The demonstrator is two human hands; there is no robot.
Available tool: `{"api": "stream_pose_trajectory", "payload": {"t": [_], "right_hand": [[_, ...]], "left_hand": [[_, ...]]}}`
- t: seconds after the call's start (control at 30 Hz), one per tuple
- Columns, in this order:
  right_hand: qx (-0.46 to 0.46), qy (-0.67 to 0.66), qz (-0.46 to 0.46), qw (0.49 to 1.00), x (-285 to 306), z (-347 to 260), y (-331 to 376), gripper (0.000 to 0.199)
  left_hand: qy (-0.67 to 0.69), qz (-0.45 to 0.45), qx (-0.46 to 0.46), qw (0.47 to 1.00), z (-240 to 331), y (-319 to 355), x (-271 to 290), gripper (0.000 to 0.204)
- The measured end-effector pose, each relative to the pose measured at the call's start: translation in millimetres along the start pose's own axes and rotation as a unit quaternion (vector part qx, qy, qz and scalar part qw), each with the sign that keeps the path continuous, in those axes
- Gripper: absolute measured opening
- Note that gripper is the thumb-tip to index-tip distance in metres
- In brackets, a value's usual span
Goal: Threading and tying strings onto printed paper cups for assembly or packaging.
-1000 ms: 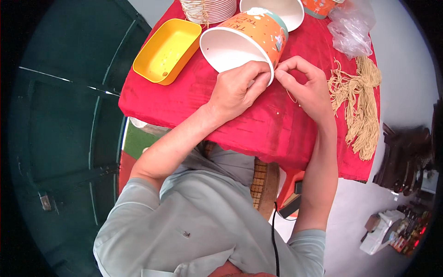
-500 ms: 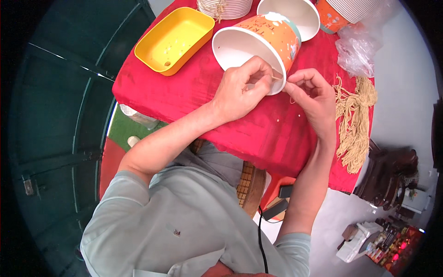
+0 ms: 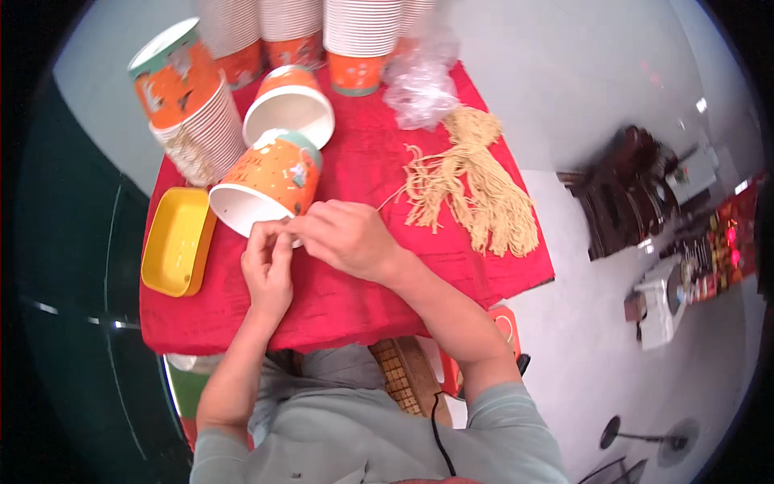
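Two hands met at the rim of an orange paper bucket lying on its side, white mouth toward the person. Left hand pinched at the rim's lower edge, fingertips pressed together on something thin, probably a string end, too small to tell. Right hand lay just beside it, touching, fingers curled shut over the same spot against the bucket wall. Step looked like threading or tying a cord handle at the rim; next move would likely call for a steady pull with the bucket kept from rolling. Just beyond the grip: a second orange bucket, also on its side. Left of the grip, a yellow tray. Right of it, a bundle of tan cords and a crumpled clear bag. Farther out, stacks of buckets. All sat on a red tablecloth.
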State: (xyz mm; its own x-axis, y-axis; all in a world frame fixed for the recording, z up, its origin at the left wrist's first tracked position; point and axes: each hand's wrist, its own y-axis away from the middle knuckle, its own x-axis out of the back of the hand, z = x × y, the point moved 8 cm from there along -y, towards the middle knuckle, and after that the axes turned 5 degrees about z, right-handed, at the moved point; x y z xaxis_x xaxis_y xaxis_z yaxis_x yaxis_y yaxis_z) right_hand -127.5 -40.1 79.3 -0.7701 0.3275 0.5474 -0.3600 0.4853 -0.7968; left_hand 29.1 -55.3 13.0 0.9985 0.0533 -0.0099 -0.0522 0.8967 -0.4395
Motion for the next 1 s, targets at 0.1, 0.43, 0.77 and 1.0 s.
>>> {"api": "stream_pose_trajectory", "payload": {"t": [0.1, 0.43, 0.77, 1.0], "right_hand": [[0.007, 0.051, 0.008, 0.999, -5, 4, 6, 0.029], [-0.134, -0.1, 0.019, 0.986, -21, 57, 11, 0.012], [-0.335, -0.174, 0.004, 0.926, 21, 121, 32, 0.016], [-0.405, -0.057, -0.009, 0.912, 10, 150, 51, 0.017]], "left_hand": [[-0.026, -0.001, -0.015, 1.0, -9, -1, -3, 0.008], [-0.09, -0.078, -0.03, 0.992, 1, -21, -24, 0.039], [-0.15, -0.206, -0.083, 0.963, -18, -69, -96, 0.045], [-0.256, -0.202, -0.136, 0.935, -24, -63, -114, 0.054]]}}
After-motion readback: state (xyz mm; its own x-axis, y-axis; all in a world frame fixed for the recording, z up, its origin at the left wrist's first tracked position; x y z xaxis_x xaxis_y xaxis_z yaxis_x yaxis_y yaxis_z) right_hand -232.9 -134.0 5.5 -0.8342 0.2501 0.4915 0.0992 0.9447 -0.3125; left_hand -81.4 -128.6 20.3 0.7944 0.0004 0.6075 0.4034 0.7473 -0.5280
